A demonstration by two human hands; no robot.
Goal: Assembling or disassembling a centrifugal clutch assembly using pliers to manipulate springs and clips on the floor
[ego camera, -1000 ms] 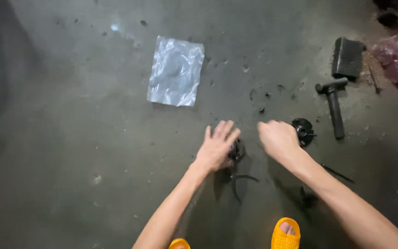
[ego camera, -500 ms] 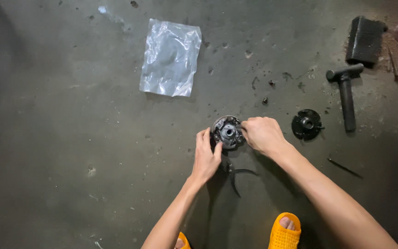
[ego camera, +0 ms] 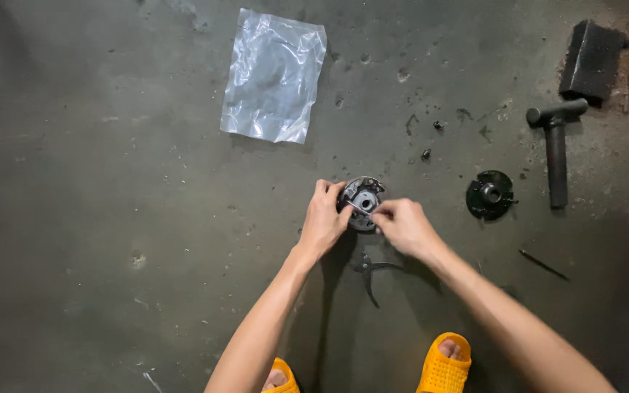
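A round dark metal part (ego camera: 363,200) with a hub in its middle lies on the grey concrete floor (ego camera: 111,218), straight ahead of the person's two yellow sandals (ego camera: 443,364). The left hand (ego camera: 323,220) grips its left edge, fingers curled round the rim. The right hand (ego camera: 404,225) sits just to its right, fingers pressed together, pinching a thin pale piece (ego camera: 358,208) that lies across the part's face. Just below the hands a pair of pliers (ego camera: 370,269) lies on the floor, handles apart. To the right a second round black part (ego camera: 491,195) lies well apart, and beyond it a dark T-shaped tool (ego camera: 556,149) and a black block (ego camera: 591,60). A thin rod (ego camera: 544,265) lies lower right. A clear plastic bag (ego camera: 274,74) lies flat farther up the floor
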